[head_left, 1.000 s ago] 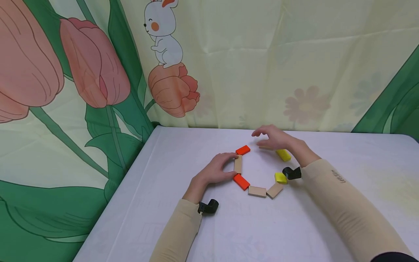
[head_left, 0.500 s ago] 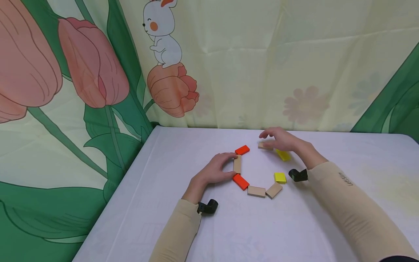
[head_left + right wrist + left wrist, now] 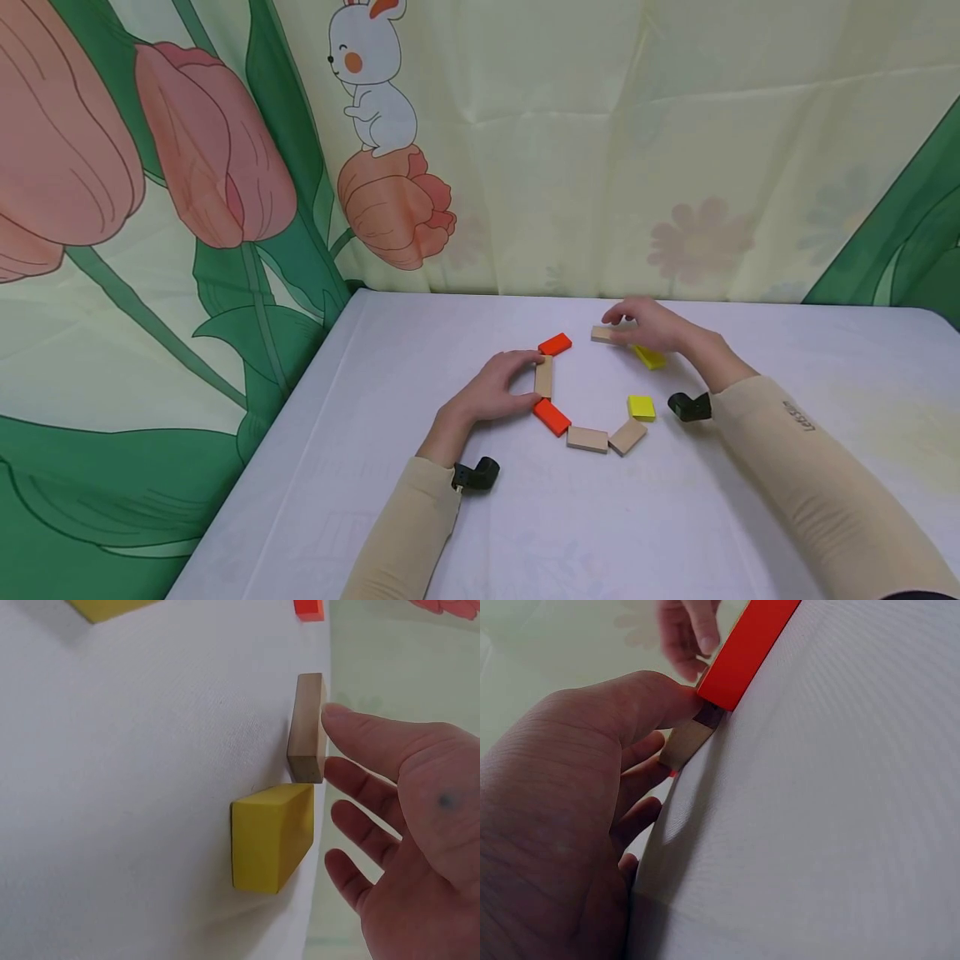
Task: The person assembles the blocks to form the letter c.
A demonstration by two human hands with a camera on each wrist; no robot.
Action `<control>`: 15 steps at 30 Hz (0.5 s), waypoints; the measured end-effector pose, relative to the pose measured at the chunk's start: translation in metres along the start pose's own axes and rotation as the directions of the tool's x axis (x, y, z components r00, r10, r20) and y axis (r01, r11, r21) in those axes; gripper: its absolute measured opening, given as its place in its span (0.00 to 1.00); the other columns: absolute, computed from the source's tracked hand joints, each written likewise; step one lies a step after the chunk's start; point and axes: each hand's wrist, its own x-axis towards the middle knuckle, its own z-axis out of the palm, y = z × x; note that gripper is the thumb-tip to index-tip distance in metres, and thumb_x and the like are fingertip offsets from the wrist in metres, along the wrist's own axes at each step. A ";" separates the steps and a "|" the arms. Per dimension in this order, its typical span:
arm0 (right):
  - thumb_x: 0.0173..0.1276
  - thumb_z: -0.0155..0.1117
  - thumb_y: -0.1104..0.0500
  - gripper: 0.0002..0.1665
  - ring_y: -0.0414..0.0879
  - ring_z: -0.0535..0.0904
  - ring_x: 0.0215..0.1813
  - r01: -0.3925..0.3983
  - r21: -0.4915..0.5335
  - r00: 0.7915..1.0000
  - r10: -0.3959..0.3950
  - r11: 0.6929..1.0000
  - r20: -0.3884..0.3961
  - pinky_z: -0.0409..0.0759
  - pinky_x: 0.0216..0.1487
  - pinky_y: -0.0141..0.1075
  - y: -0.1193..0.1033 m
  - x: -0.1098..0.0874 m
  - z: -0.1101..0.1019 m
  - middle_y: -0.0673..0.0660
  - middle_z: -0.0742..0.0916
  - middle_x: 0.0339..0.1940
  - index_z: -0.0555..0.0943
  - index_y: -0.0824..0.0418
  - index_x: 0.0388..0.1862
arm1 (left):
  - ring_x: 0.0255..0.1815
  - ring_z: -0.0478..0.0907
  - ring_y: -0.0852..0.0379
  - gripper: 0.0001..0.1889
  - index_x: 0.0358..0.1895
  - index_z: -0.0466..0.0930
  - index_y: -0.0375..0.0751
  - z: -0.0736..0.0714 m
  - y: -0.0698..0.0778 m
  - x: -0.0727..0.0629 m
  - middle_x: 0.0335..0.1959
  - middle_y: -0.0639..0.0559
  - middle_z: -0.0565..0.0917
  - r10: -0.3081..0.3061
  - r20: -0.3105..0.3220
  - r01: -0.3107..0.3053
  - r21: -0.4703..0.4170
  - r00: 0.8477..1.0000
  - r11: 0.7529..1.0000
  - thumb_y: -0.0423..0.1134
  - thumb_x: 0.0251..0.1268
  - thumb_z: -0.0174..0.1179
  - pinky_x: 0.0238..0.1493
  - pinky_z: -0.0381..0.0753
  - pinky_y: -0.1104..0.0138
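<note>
In the head view, my left hand (image 3: 498, 387) spans a plain wooden block (image 3: 543, 377) standing in a curved row, with index finger and thumb at its two ends. A red block (image 3: 552, 417) lies by the thumb, and another red block (image 3: 555, 343) lies past the index finger. My right hand (image 3: 651, 327) hovers over the far side, its thumb by a wooden block (image 3: 306, 724) and its fingers loosely bent, gripping nothing. A yellow block (image 3: 259, 844) lies close to that wooden block, partly under the hand in the head view.
Two more wooden blocks (image 3: 587, 439) and a second yellow block (image 3: 641, 407) continue the ring at the near side. Gaps show between the far red block and far wooden block, and between the two yellow blocks. A printed curtain (image 3: 540, 167) hangs behind the white-covered table (image 3: 375, 375).
My right hand has drawn back to the right and slightly nearer, uncovering more of the far wooden block. The left hand has kept its place.
</note>
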 end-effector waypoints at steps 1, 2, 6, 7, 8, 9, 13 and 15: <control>0.71 0.65 0.63 0.20 0.62 0.73 0.60 0.000 -0.002 1.000 0.000 1.000 0.000 0.71 0.64 0.60 0.000 0.000 0.000 0.65 0.82 0.55 0.80 0.69 0.60 | 0.73 0.63 0.54 0.30 0.71 0.72 0.49 0.000 0.000 0.000 0.71 0.54 0.72 -0.001 0.000 0.001 0.001 1.000 1.000 0.44 0.66 0.65 0.73 0.62 0.59; 0.71 0.65 0.63 0.20 0.62 0.74 0.59 -0.002 -0.003 1.000 0.002 1.000 -0.001 0.71 0.64 0.60 0.001 -0.001 0.000 0.64 0.82 0.54 0.80 0.69 0.60 | 0.73 0.63 0.54 0.29 0.71 0.72 0.49 0.000 0.000 0.000 0.71 0.54 0.72 -0.001 -0.001 0.001 0.000 1.000 1.000 0.44 0.66 0.65 0.73 0.62 0.59; 0.71 0.66 0.63 0.20 0.61 0.74 0.57 -0.004 -0.010 1.000 0.004 1.000 -0.001 0.71 0.63 0.59 0.004 -0.002 0.001 0.64 0.83 0.53 0.79 0.69 0.60 | 0.73 0.63 0.54 0.29 0.71 0.72 0.48 -0.001 0.001 0.000 0.71 0.54 0.72 -0.002 -0.001 0.002 -0.001 1.000 1.000 0.43 0.66 0.65 0.73 0.62 0.59; 0.71 0.66 0.63 0.20 0.60 0.74 0.57 -0.007 -0.012 1.000 0.007 1.000 -0.002 0.71 0.63 0.59 0.004 -0.002 0.001 0.63 0.83 0.53 0.79 0.69 0.60 | 0.73 0.63 0.54 0.29 0.71 0.72 0.48 -0.001 0.001 0.000 0.71 0.53 0.72 -0.001 -0.001 0.001 0.000 1.000 1.000 0.43 0.66 0.65 0.73 0.62 0.59; 0.71 0.66 0.63 0.20 0.60 0.74 0.56 -0.011 -0.012 1.000 0.010 1.000 -0.001 0.72 0.63 0.58 0.004 -0.002 0.001 0.63 0.83 0.52 0.79 0.69 0.60 | 0.73 0.63 0.53 0.29 0.71 0.72 0.48 -0.001 0.001 -0.001 0.71 0.53 0.72 0.000 0.000 0.000 -0.001 1.000 1.000 0.43 0.66 0.65 0.73 0.62 0.59; 0.71 0.66 0.63 0.21 0.60 0.74 0.55 -0.011 -0.012 1.000 0.011 1.000 0.000 0.72 0.63 0.58 0.004 -0.003 0.002 0.63 0.82 0.52 0.79 0.69 0.60 | 0.73 0.63 0.53 0.29 0.71 0.72 0.48 -0.001 0.001 -0.001 0.71 0.53 0.72 0.002 0.001 -0.002 0.000 1.000 1.000 0.43 0.66 0.65 0.73 0.62 0.59; 0.71 0.66 0.63 0.20 0.57 0.74 0.53 -0.033 -0.001 0.999 0.033 0.999 0.005 0.73 0.61 0.56 0.004 -0.004 0.003 0.62 0.82 0.51 0.79 0.69 0.60 | 0.73 0.64 0.53 0.29 0.71 0.72 0.47 -0.001 0.001 -0.001 0.71 0.53 0.72 0.008 0.001 -0.008 0.001 1.000 1.000 0.43 0.66 0.65 0.73 0.62 0.59; 0.71 0.66 0.63 0.20 0.57 0.74 0.51 -0.032 0.001 0.999 0.032 0.999 0.006 0.74 0.59 0.55 0.004 -0.004 0.003 0.62 0.82 0.50 0.79 0.69 0.59 | 0.73 0.63 0.53 0.29 0.71 0.72 0.47 -0.001 0.001 -0.001 0.71 0.53 0.72 0.007 0.003 -0.007 0.004 1.000 1.000 0.43 0.66 0.65 0.73 0.62 0.59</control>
